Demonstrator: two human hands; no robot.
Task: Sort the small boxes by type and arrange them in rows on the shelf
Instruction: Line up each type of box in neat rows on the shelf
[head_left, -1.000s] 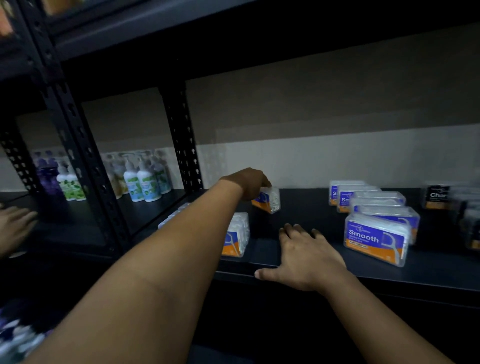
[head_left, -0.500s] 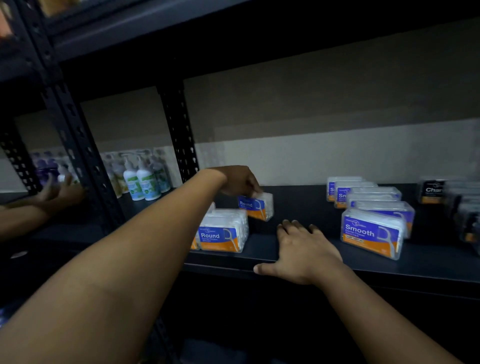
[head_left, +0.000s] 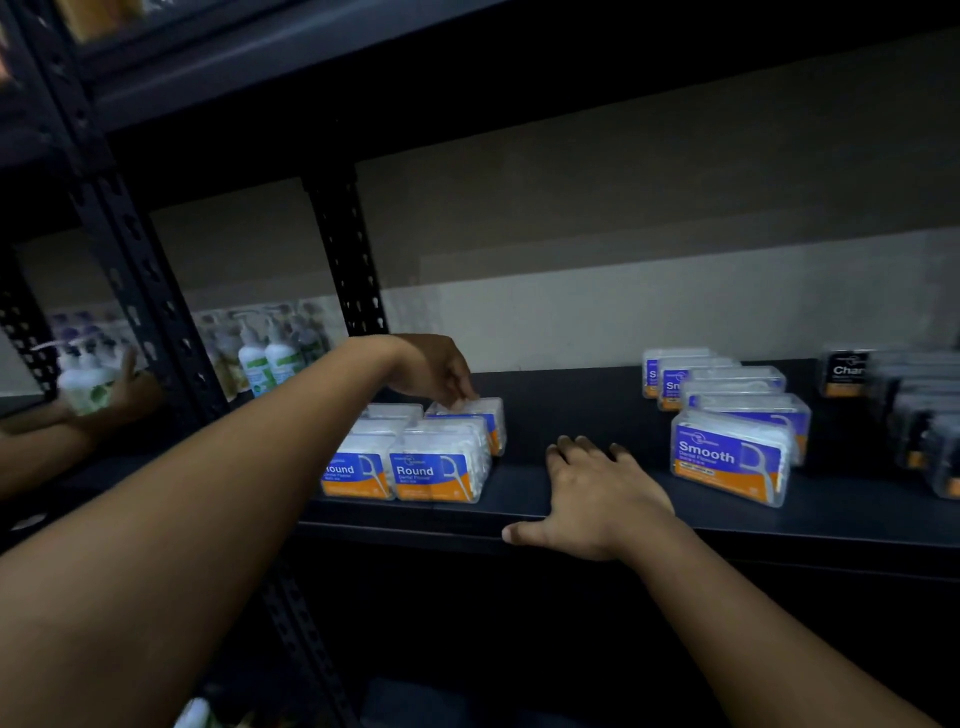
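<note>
Left hand (head_left: 434, 371) grip seemingly pinching rear Round box (head_left: 475, 418) | right hand (head_left: 597, 493) flat on dark shelf (head_left: 597, 410)

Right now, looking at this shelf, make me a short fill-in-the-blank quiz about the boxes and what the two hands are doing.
1. The left hand touches the top of a box standing behind a front box printed with the word ____.
2. The right hand lies flat on the ____, holding nothing.
3. The front box of the row right of that hand reads ____.

Missing words: Round; shelf; Smooth
</note>
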